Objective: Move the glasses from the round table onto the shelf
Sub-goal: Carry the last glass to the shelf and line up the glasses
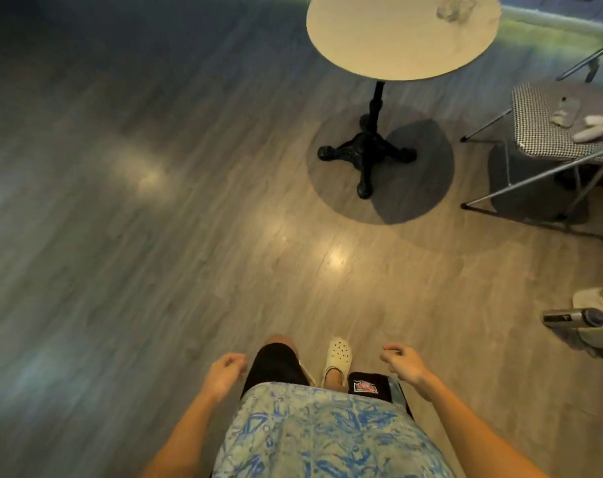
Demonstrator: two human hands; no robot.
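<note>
The round cream table [389, 43] on a black iron pedestal stands ahead at the top of the head view. Clear glasses [454, 8], blurred, sit on its far right part near the frame's top edge. My left hand [224, 372] hangs low beside my hip, fingers loosely curled, holding nothing. My right hand [404, 365] hangs on the other side, also loosely curled and empty. Both hands are far from the table. No shelf is in view.
A folding chair [548, 132] with a checked cushion and small items on it stands right of the table. A vacuum head [572, 322] and slippers [596, 298] lie on the wooden floor at the right edge. Open floor spreads to the left.
</note>
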